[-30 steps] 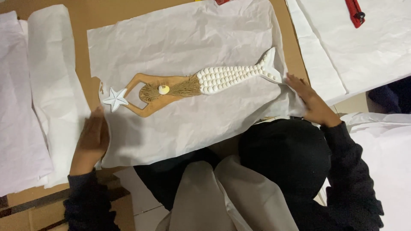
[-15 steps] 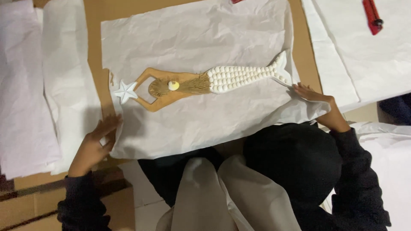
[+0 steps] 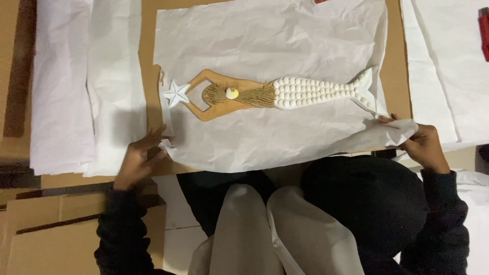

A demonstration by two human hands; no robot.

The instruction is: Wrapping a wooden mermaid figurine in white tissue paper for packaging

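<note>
At the far left, stacked white sheets [image 3: 61, 86] lie on the brown desk [image 3: 146, 61], clear of the work. Next comes the left hand [image 3: 138, 159], pinching the near-left corner of the wrapping paper [image 3: 285, 38] between thumb and fingertips; the corner is just lifted off the desk. The paper is a creased white sheet spread flat, and the mermaid [image 3: 270, 94] lies across its middle, lengthwise from left to right: a white star [image 3: 175, 93] at the raised arms on the left, a wooden body, fibre hair with a small shell, then a tail covered in white beads ending in a fin near the paper's right edge. The star pokes slightly past the torn left edge of the sheet. At the right, the right hand [image 3: 424, 146] grips the near-right corner, which is bunched and raised close to the fin. Beyond it lie more white sheets [image 3: 448, 66], with a red tool [image 3: 484, 28] at the frame's edge.

To my eye the near edge is being lifted for a fold over the figure. Doing that well calls for both corners rising evenly so the sheet stays taut, the fold landing square over the body, and care that the thin paper does not snag on the star's points or the fin.
</note>
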